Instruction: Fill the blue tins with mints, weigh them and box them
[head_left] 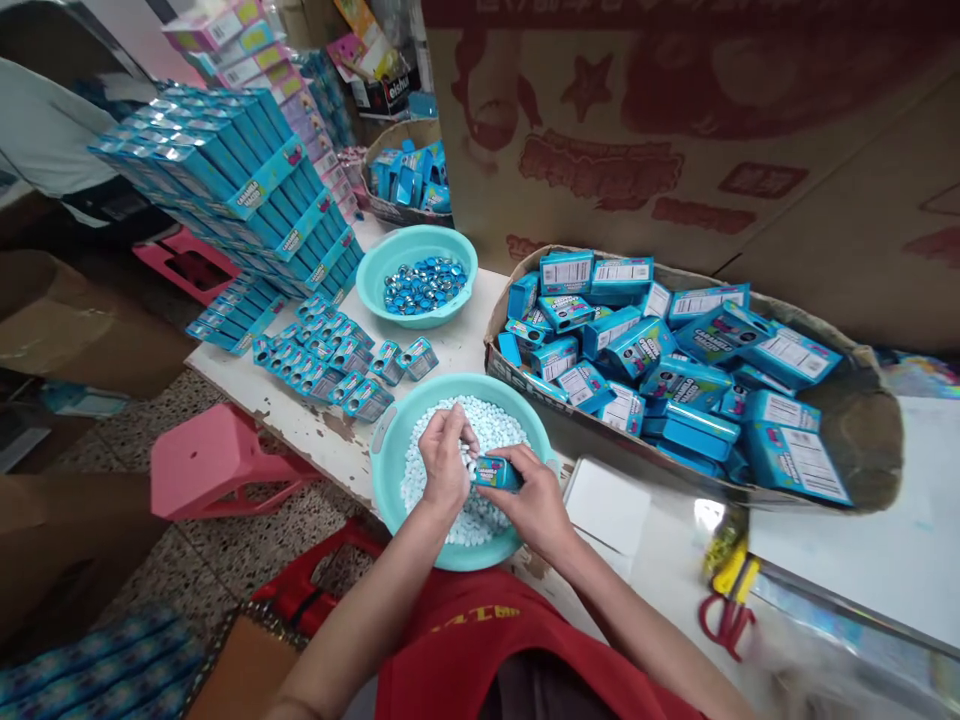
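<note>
My right hand [538, 498] holds a small blue tin [493, 473] between thumb and fingers, low over a turquoise basin [384, 495]. White candies [480, 420] fill the basin. Curled fingers of my left hand [444, 455] hold a few white candies right at the tin's left end. How many are in the palm is hidden. Several blue tins [367, 400] stand in close rows on the table just left of the basin.
Behind is a second turquoise basin [465, 250] of shiny blue lids. A cut-down carton [874, 440] of blue tins sits to the right, beside a white tray [607, 505] and red-handled scissors [726, 620]. Stacked blue boxes [255, 190] rise at the left above a pink stool [199, 460].
</note>
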